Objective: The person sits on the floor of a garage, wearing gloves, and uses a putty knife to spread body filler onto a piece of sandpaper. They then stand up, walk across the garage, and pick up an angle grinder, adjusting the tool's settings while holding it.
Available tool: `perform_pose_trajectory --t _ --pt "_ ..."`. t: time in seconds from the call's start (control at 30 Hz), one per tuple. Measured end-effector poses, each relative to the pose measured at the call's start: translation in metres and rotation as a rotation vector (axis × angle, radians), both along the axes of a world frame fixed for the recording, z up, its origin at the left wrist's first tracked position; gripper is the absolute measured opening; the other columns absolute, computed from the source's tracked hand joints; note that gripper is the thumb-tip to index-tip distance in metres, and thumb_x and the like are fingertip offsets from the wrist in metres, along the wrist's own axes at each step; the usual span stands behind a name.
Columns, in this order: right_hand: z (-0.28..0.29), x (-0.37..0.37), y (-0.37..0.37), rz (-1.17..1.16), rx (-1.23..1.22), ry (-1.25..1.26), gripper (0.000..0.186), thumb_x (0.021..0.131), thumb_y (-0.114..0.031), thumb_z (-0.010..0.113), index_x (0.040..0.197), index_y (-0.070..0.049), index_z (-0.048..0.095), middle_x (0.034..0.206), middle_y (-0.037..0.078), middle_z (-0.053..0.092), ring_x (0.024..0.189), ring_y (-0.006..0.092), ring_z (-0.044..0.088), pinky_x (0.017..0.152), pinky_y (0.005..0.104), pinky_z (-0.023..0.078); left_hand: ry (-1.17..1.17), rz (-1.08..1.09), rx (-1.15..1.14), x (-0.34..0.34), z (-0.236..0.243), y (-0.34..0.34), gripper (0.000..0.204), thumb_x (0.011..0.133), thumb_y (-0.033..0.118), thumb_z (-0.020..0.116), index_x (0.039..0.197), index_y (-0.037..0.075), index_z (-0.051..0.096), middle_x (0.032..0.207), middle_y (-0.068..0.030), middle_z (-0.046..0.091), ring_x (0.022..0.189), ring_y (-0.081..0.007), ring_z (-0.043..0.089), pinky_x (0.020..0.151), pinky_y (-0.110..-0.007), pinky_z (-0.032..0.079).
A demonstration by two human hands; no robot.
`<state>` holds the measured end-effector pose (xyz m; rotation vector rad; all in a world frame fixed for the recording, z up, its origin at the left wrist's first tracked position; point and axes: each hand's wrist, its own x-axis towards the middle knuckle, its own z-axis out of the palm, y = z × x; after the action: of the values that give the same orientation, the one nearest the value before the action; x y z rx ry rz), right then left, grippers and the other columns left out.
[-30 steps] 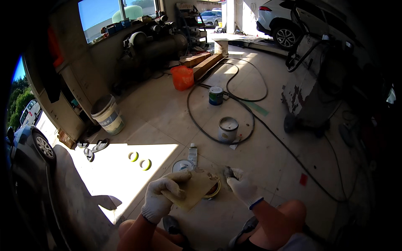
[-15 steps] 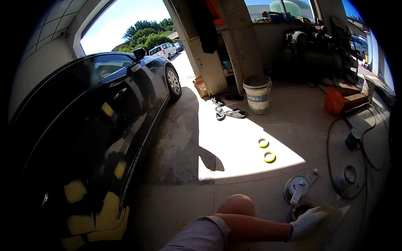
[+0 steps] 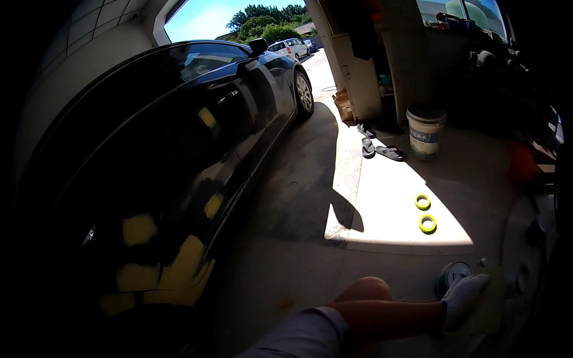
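Board (image 3: 493,301) in left hand (image 3: 465,298), right hand gone

Your left hand in a white knit glove (image 3: 464,299) is held out to your right, fingers closed in a grip; your bare left forearm (image 3: 391,319) stretches nearly level across your bent bare knee (image 3: 365,288).

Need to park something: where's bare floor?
Free: shaded floor between black car and sunlit patch; in that patch, between sandals and tape rolls. Crowded: around the left hand, with its pale sheet and the can close by.
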<state>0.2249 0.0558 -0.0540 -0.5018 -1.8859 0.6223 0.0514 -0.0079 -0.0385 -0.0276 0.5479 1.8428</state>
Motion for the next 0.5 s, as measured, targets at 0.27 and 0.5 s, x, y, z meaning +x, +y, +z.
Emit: perform_pose_trajectory --t 0.27,0.5 --pt "-0.034 -0.051 -0.028 0.33 -0.62 0.25 0.047 0.09 0.0 0.077 0.136 0.003 0.065 0.135 0.017 0.069 0.121 0.0306 0.068 0.103 0.0451 0.057 0.15 -0.038 0.005 0.014 0.015 -0.045 0.029 0.11 0.032 0.052 0.114 0.007 0.065 0.104 -0.0089 0.072 0.086 -0.0186 0.069 0.077 -0.035 0.059" --pt "0.008 -0.021 -0.044 0.358 -0.225 0.284 0.053 0.089 -0.002 0.079 0.139 0.003 0.062 0.134 0.017 0.07 0.12 0.0312 0.068 0.103 0.0441 0.057 0.096 0.033 0.053 0.006 0.032 -0.084 0.032 0.109 0.034 0.053 0.12 0.006 0.064 0.105 -0.0094 0.072 0.088 -0.0203 0.07 0.08 -0.037 0.06"
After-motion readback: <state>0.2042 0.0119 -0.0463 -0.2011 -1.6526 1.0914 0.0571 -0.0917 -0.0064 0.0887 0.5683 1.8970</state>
